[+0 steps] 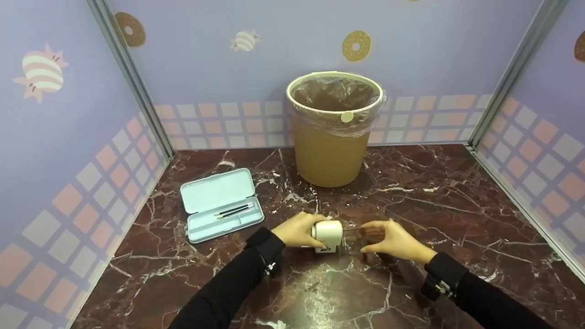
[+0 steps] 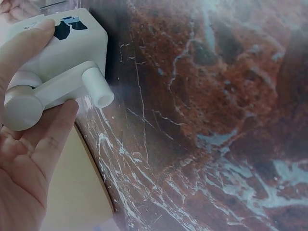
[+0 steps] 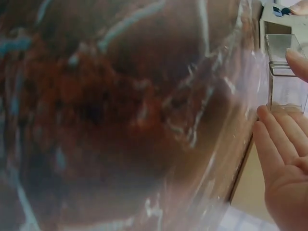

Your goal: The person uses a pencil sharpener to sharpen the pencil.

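Observation:
A white crank pencil sharpener (image 1: 329, 234) with a dark printed pattern stands on the marble top. My left hand (image 1: 299, 230) grips its body, thumb on the near side and fingers around the crank end. In the left wrist view the crank arm (image 2: 65, 85) and its round knob show beside my palm. My right hand (image 1: 396, 241), a short way to the right, holds a clear plastic drawer (image 3: 287, 89) between thumb and fingers. A dark opening shows in the sharpener's side (image 3: 263, 41) behind the drawer in the right wrist view.
At the left lies an open light-blue pencil case (image 1: 218, 192) with a few thin dark pencils (image 1: 234, 210) inside. Behind my hands stands a tan bin (image 1: 330, 155) lined with a clear bag. Patterned panels (image 1: 228, 68) enclose the back and sides.

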`<state>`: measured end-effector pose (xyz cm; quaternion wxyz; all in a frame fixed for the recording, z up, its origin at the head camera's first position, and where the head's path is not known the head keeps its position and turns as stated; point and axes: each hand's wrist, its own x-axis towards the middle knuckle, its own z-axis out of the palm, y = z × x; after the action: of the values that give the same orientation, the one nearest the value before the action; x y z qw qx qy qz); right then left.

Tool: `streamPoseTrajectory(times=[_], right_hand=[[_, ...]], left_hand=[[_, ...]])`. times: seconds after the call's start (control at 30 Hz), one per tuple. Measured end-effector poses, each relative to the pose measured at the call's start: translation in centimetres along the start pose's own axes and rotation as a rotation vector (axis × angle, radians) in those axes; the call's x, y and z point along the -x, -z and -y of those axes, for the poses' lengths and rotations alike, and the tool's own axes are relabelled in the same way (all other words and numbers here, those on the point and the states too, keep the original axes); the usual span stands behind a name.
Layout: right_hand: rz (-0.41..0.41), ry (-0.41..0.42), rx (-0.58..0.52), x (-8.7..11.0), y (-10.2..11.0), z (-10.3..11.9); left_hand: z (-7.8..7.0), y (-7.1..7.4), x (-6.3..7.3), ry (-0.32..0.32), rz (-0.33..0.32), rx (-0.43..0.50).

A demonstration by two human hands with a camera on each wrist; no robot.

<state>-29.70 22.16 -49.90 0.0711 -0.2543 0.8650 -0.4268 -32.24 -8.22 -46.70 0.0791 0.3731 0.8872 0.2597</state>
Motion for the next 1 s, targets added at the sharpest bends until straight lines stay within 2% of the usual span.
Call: streamPoseTrajectory(times=[0.47, 0.7, 1.0], right_hand=[[0.017, -0.012, -0.090, -1.3, -1.6, -0.4], [0.056, -0.030, -0.159, -2.0, -1.7, -0.7], [0.066, -0.014, -0.053, -2.5, -1.7, -0.2]], left_hand=[[-0.1, 0.0, 0.1, -0.005, -0.006, 0.010], [-0.1, 0.0, 0.1, 0.008, -0.001, 0.015], [-0.2, 0.0, 0.0, 0.016, -0.002, 0.018]])
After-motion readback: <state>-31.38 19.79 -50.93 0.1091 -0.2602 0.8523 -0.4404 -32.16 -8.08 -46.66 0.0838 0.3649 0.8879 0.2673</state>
